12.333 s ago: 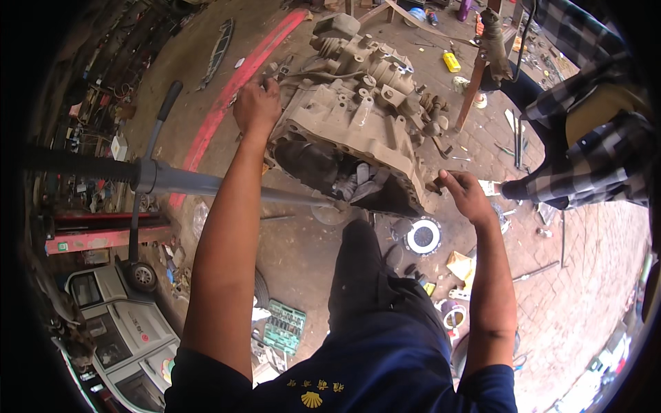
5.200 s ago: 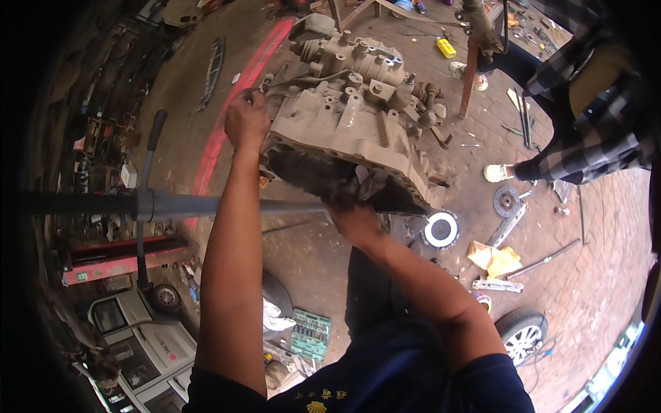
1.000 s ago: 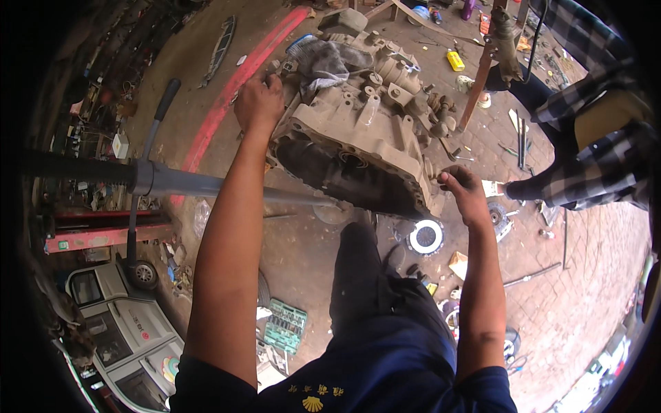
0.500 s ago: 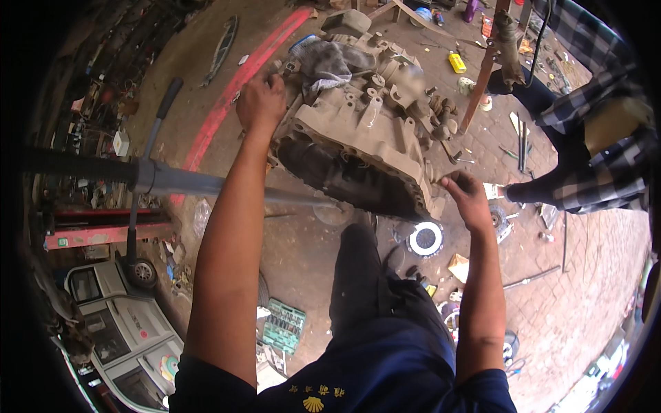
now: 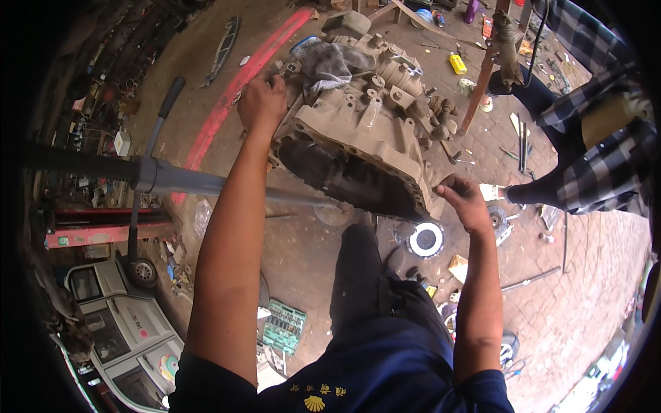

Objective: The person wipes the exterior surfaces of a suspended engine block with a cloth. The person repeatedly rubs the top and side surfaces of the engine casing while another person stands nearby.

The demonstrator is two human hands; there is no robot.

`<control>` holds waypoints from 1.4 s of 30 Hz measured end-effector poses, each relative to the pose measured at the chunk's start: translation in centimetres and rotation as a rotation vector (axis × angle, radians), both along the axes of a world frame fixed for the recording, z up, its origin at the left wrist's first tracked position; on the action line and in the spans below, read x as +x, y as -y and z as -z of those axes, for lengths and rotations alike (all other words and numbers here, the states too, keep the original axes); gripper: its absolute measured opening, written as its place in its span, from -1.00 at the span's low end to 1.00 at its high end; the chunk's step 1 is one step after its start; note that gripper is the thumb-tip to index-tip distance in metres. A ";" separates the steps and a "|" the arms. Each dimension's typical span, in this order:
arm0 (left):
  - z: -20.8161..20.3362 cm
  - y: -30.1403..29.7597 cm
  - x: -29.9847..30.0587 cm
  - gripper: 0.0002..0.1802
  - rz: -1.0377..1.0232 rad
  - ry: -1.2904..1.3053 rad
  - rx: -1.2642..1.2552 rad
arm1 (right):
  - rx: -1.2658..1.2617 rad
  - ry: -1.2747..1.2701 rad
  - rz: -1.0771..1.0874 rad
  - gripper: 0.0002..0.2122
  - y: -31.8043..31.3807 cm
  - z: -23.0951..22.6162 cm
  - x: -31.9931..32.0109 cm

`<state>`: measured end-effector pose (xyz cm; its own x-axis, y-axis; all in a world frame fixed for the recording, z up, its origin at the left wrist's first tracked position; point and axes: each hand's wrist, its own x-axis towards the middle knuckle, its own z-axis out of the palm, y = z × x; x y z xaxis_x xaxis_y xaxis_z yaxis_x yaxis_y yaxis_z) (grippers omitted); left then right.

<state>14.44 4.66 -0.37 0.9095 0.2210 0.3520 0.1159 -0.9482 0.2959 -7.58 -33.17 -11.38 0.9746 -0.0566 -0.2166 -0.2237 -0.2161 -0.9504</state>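
A dust-caked manual gearbox (image 5: 351,120) sits between a worker's bare hands, directly at 12 o'clock from the body, its open bell housing (image 5: 323,165) turned toward the wearer. The left hand (image 5: 264,103), at 10 o'clock on the casing, has its fingers curled down over the edge, grasping it. The right hand (image 5: 467,202) is at 4 o'clock, thumb and fingertips drawn together against the flange's corner; from this angle one cannot tell whether they pinch the metal or merely touch it. Set on opposite flanks, the two hands appear placed to steady an awkward, lopsided weight.

A dark trouser leg (image 5: 358,272) is at 6 o'clock, its knee just below the rim, perhaps as a brace. A soiled cloth glove (image 5: 334,65), blue at the cuff, lies draped on top at 11 o'clock, seemingly parked clear of the cavity. At 8 o'clock rises a grey support stand (image 5: 186,182) with cross-handles.

A clutch pressure plate (image 5: 425,240) lies flat at 5 o'clock, probably so that it cannot roll; a green socket set (image 5: 284,329) lies open at 7 o'clock, its pieces likely laid out for easy picking. At 3 o'clock, a co-worker in a plaid shirt (image 5: 606,175) is well apart.
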 end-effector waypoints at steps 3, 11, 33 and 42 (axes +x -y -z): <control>0.1 0.0 -0.4 -0.57 0.013 0.007 -0.015 | -0.092 -0.012 0.019 -0.80 -0.6 -1.5 -0.1; 0.2 -0.4 -0.2 -0.57 0.008 0.002 0.020 | -0.123 -0.021 0.096 -0.80 -1.2 -1.5 -0.1; -0.2 0.2 -0.3 -0.56 -0.007 -0.015 -0.010 | 0.060 0.001 0.032 -0.81 -0.1 0.7 -0.3; -0.2 -0.1 -0.2 -0.55 0.022 -0.013 -0.007 | 0.161 -0.078 0.005 -0.82 0.1 1.2 -0.8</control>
<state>14.19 4.73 -0.17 0.9185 0.2035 0.3389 0.0989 -0.9483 0.3016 -8.41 -33.29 -12.57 0.9544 -0.0201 -0.2978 -0.2985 -0.0614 -0.9524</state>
